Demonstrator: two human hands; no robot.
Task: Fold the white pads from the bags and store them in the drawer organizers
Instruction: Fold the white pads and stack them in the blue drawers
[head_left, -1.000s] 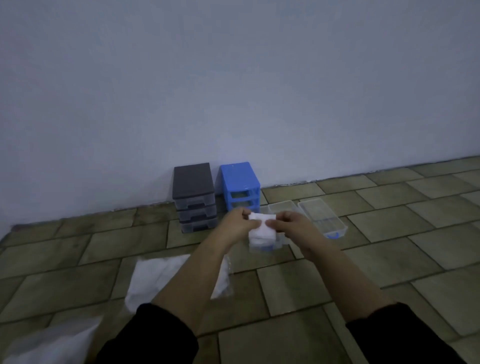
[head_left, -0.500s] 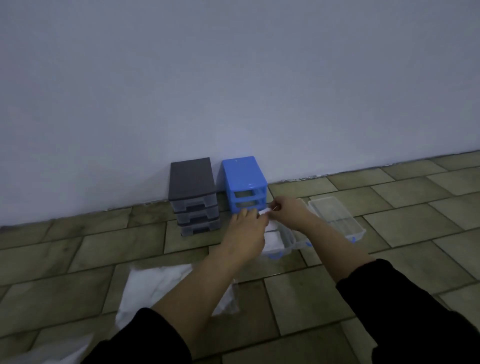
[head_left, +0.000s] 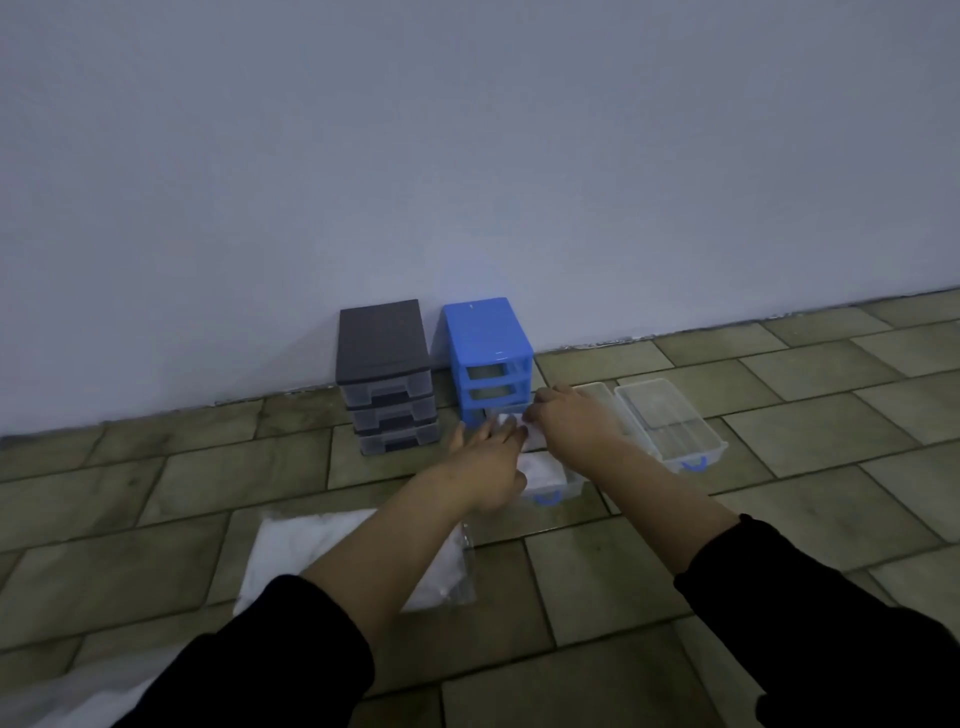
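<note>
A folded white pad is pinched between my left hand and my right hand, low over a clear pulled-out drawer with a blue handle. White pads lie in that drawer. The blue drawer organizer stands just behind my hands against the wall, two of its slots empty. A grey drawer organizer with three shut drawers stands to its left. A clear bag of white pads lies on the floor under my left forearm.
Two more clear drawers lie side by side on the tiled floor right of my right hand. Another white bag shows at the bottom left corner. A plain wall runs behind the organizers.
Both hands have gone forward and down with the folded pad, from mid-air in front of me to just over the clear drawer before the blue organizer.
</note>
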